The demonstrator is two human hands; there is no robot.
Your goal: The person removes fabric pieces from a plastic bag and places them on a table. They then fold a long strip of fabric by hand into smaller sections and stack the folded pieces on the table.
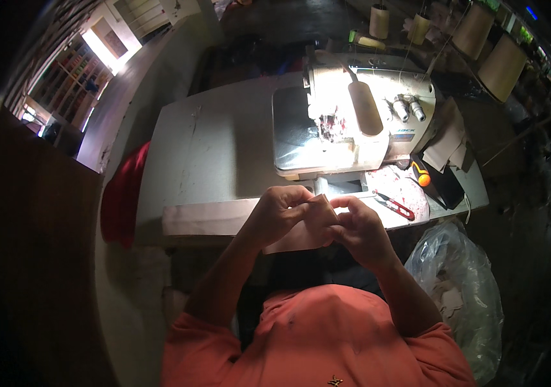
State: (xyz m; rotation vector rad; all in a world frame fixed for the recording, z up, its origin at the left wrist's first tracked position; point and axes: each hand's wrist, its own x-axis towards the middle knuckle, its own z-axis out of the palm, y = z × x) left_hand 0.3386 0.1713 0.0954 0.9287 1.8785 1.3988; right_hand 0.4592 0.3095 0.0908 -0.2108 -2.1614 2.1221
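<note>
A pale pink piece of fabric [301, 233] is pinched between my two hands, just in front of the table's near edge. My left hand [280, 214] grips its upper left part, thumb and fingers pressed together. On the other side my right hand [359, 231] holds the right edge in a pinch. The fabric is folded up between the fingertips, and its lower part hangs down. Beyond my hands stands a lit sewing machine [366, 145] with a shiny plate at its left. To the left lies a flat pale fabric strip [208, 219] along the table edge.
Red-handled thread snips [396, 206] and an orange-and-black screwdriver [421, 173] lie right of my hands. Large thread cones [503, 66] stand at the far right. A clear plastic bag [459, 277] with scraps hangs at the right. Red cloth [124, 200] lies beyond the table's left side.
</note>
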